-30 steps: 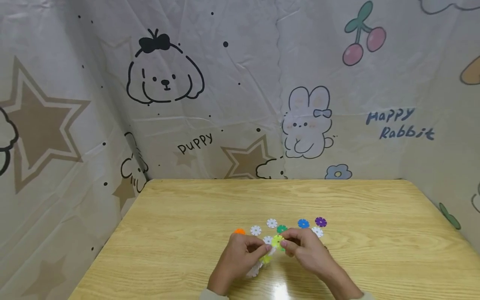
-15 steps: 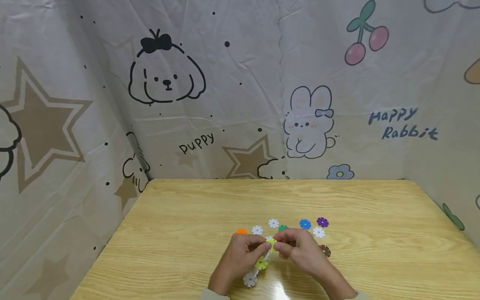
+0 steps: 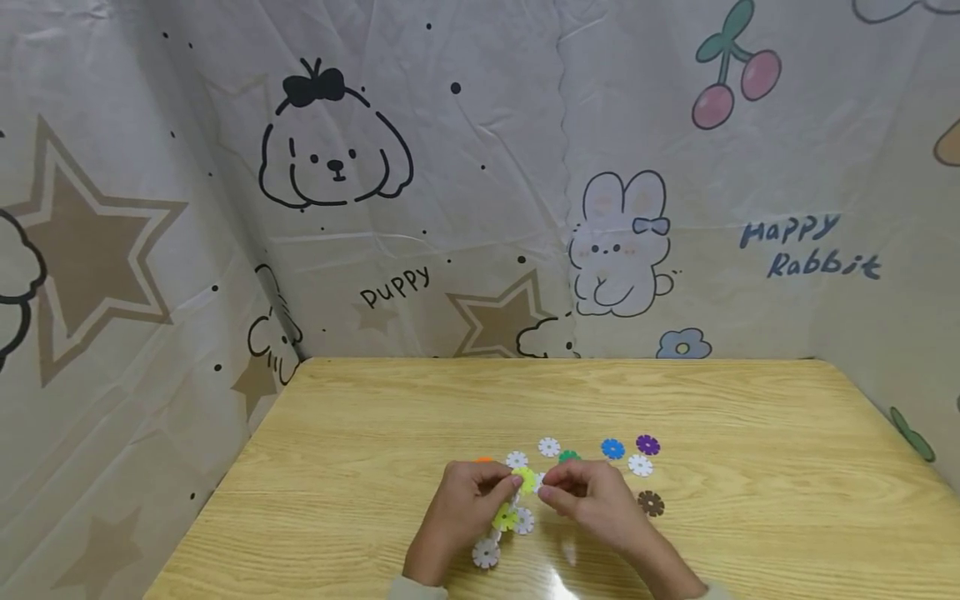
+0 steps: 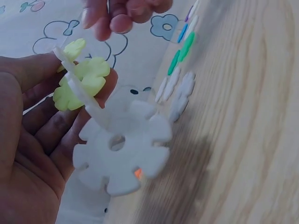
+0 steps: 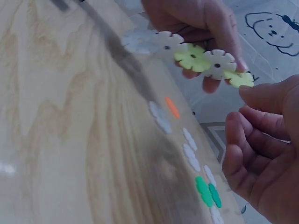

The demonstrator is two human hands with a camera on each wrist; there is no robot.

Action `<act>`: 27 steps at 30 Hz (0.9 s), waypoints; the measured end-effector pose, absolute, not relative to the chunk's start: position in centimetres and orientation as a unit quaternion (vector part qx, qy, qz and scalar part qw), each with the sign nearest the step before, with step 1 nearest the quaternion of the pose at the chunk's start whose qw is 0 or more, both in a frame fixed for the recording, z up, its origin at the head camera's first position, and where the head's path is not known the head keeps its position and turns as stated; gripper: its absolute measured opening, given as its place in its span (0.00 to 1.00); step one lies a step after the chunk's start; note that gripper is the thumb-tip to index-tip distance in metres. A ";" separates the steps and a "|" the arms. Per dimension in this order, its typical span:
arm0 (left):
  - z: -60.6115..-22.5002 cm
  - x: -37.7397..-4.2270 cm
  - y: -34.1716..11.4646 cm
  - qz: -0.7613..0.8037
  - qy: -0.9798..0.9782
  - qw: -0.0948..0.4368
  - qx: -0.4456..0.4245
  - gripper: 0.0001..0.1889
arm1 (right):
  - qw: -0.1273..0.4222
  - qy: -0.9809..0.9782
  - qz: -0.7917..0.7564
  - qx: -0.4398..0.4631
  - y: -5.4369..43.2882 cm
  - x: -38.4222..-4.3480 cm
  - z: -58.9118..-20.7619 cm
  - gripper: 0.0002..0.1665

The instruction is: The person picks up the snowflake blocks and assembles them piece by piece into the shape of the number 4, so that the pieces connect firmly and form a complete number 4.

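Note:
My left hand [image 3: 461, 508] pinches the end of a chain of slotted flower-shaped plastic discs, white and yellow by turns in part. A yellow disc [image 3: 527, 479] is at its upper end, by the thumb. Below it come another yellow disc [image 3: 506, 517] and a white end disc [image 3: 486, 553]. The left wrist view shows that white disc [image 4: 140, 140] large, its slots facing the camera. My right hand [image 3: 596, 504] is close to the upper yellow disc, fingers loosely bent. Seen from the left wrist, a gap lies between its fingertips [image 4: 121, 23] and the chain.
Loose discs lie on the wooden table [image 3: 360, 467]: an orange one [image 5: 172, 108], green ones [image 5: 203, 191], a blue one [image 3: 612, 448], a purple one [image 3: 648, 444], a brown one [image 3: 651, 503] and several white ones [image 3: 549, 447]. A printed cloth [image 3: 480, 208] hangs behind.
The chain has shifted left and toward the body with my left hand. My right hand, which was pressing at the upper yellow disc, has come off it.

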State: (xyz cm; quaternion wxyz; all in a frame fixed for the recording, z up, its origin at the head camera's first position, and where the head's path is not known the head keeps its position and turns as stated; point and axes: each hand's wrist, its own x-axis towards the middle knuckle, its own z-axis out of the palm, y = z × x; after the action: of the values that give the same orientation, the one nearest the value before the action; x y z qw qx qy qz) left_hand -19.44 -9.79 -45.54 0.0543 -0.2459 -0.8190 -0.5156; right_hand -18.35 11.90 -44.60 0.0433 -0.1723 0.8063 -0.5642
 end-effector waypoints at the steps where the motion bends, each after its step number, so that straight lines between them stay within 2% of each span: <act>1: -45.5 -19.4 -9.9 -0.515 -0.821 0.057 -0.241 0.10 | 0.038 0.814 -0.552 -0.177 11.7 -18.4 -44.8 0.10; 12: -45.5 -19.6 -10.6 -0.532 -0.814 0.076 -0.220 0.08 | 0.016 0.853 -0.458 -0.249 10.1 -18.4 -46.0 0.09; 22: -45.5 -19.7 -10.9 -0.529 -0.818 0.077 -0.212 0.09 | -0.004 0.891 -0.366 -0.268 9.0 -18.3 -46.5 0.12; 27: -45.4 -19.7 -11.0 -0.526 -0.820 0.078 -0.213 0.09 | -0.015 0.906 -0.329 -0.268 8.6 -18.2 -46.7 0.09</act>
State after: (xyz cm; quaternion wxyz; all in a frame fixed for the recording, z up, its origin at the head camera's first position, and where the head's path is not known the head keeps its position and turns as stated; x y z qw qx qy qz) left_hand -19.69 -10.97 -45.35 0.0781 -0.2134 -0.8198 -0.5256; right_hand -18.22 8.59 -46.71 -0.0148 -0.2676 0.9056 -0.3289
